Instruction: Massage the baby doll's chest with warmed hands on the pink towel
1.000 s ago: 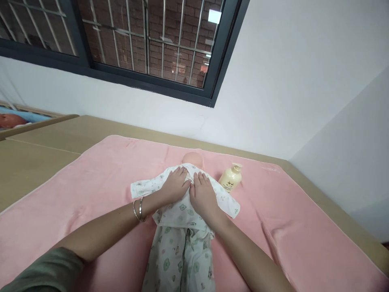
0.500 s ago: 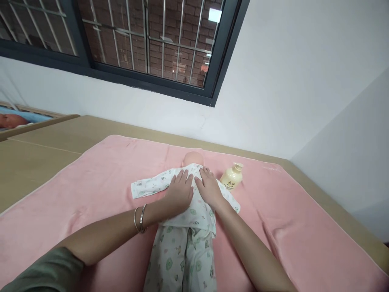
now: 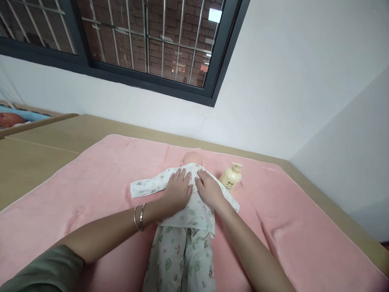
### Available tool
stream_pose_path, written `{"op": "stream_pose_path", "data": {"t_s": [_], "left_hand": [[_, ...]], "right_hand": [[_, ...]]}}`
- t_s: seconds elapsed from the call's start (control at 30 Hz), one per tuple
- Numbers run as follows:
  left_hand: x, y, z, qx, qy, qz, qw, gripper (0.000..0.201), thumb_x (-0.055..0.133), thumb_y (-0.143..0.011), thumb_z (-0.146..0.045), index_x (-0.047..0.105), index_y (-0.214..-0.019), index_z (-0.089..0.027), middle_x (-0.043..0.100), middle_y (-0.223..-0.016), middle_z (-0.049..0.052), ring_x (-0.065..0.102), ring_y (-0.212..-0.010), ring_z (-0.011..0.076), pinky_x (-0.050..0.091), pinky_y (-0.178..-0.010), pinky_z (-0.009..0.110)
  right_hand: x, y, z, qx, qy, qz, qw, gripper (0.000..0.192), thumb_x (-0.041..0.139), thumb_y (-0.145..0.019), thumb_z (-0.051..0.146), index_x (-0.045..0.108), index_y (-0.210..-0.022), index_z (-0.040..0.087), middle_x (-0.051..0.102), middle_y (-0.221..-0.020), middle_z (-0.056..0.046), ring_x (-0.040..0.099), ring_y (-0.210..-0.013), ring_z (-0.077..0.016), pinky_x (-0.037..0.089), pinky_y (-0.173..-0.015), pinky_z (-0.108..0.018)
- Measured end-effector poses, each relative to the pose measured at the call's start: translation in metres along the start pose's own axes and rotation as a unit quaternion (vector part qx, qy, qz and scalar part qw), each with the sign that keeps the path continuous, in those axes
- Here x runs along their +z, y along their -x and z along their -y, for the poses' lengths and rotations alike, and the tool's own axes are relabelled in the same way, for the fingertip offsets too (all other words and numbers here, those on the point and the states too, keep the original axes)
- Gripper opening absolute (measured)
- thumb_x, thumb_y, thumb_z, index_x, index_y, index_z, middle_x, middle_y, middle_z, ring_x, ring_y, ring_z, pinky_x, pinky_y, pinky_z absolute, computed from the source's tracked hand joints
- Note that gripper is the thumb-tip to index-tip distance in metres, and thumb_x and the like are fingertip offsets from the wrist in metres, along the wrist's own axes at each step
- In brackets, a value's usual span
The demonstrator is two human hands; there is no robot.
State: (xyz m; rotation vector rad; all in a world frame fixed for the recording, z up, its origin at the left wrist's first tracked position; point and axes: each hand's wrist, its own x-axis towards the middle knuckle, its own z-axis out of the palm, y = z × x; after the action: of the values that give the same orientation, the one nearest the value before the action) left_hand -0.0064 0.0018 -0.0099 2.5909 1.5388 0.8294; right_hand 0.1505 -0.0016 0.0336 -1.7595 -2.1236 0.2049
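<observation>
The left hand (image 3: 178,190) lay open and flat on the upper body of a doll (image 3: 191,217) in a printed white outfit, and the right hand (image 3: 210,189) rested just beside it, also open and flat on the doll. The doll's head (image 3: 193,157) showed just beyond both hands, while a cream pump bottle (image 3: 232,177) was near the right hand, on its outer side. Around and beneath them spread a pink blanket (image 3: 91,182) on a tan desk (image 3: 54,134), with a barred window (image 3: 130,44) farther beyond.
</observation>
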Motion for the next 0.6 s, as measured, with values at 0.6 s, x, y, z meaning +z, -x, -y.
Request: {"op": "stream_pose_path", "data": {"t_s": [0.6], "left_hand": [[0.005, -0.015, 0.016, -0.046, 0.057, 0.002, 0.997, 0.054, 0.036, -0.097, -0.033, 0.047, -0.144, -0.008, 0.045, -0.153, 0.017, 0.037, -0.146, 0.0311, 0.029, -0.120, 0.052]], "right_hand": [[0.012, 0.013, 0.017, -0.021, 0.086, -0.043, 0.995, 0.051, 0.034, -0.099, 0.027, 0.052, -0.143, 0.007, 0.053, -0.145, -0.017, 0.045, -0.140, -0.0274, 0.032, -0.120, -0.040]]}}
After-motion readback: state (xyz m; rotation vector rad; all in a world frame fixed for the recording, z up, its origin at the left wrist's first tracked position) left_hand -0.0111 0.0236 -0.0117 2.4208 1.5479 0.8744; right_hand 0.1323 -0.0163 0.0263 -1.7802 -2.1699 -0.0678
